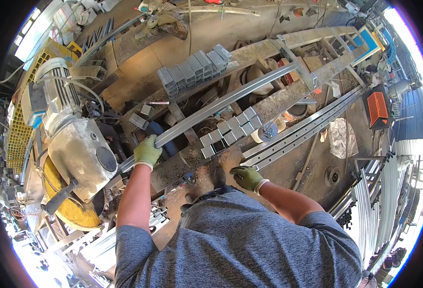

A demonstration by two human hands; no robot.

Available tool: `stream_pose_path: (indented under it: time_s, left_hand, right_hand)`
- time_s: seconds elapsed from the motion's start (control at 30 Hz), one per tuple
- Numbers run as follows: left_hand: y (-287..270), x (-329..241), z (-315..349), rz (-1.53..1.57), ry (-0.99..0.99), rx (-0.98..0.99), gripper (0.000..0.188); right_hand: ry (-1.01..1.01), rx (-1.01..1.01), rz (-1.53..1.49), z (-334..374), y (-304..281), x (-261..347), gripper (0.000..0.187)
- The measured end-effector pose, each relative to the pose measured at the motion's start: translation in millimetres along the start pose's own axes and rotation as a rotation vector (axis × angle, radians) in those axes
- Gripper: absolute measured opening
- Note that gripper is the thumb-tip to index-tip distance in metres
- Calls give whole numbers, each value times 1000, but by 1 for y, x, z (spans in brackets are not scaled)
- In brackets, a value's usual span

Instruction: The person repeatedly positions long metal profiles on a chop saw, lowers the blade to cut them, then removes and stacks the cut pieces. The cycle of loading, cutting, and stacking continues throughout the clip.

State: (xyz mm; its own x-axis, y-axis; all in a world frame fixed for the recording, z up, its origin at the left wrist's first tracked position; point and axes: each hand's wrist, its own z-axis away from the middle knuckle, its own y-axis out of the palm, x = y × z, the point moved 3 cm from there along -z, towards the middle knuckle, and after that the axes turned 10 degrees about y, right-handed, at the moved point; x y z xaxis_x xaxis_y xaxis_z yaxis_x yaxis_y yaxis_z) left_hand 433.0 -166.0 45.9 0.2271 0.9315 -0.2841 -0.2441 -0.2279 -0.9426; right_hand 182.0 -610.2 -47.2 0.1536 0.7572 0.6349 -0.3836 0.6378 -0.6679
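Observation:
My left hand (147,151), in a green work glove, is closed round the near end of a long grey metal tube (230,99). The tube slants away to the far right across a rusty steel frame. Left of that hand stands a cut-off saw with a worn grey housing (79,151), a black handle (60,197) and a yellow guard (67,201). My right hand (248,178), gloved the same way, hovers in front of my body with its fingers loosely stretched and nothing seen in them. Short cut tube pieces (231,130) sit in rows on the frame between my hands.
A stack of short square tube pieces (194,69) stands on the frame's far side. Long perforated rails (302,127) lie to the right, near a bucket (269,132) and an orange-black box (378,109). A round metal part (333,176) rests on the floor.

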Motion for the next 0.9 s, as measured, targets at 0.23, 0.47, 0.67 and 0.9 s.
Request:
stream_pose_path:
  time_s: [0.23, 0.47, 0.67, 0.9]
  left_hand:
    - [-29, -61, -24, 70, 68, -73, 48]
    - [-79, -233, -41, 248, 273, -293, 44]
    - [-122, -353, 26, 297, 673, -336, 67]
    - [-106, -380, 124, 101, 1023, -226, 85]
  right_hand:
    - [247, 135, -236, 22, -8, -68, 38]
    - [332, -38, -564, 32, -100, -35, 39]
    - [-201, -472, -1154, 66, -198, 77, 82]
    - [-175, -965, -1670, 164, -188, 135, 58]
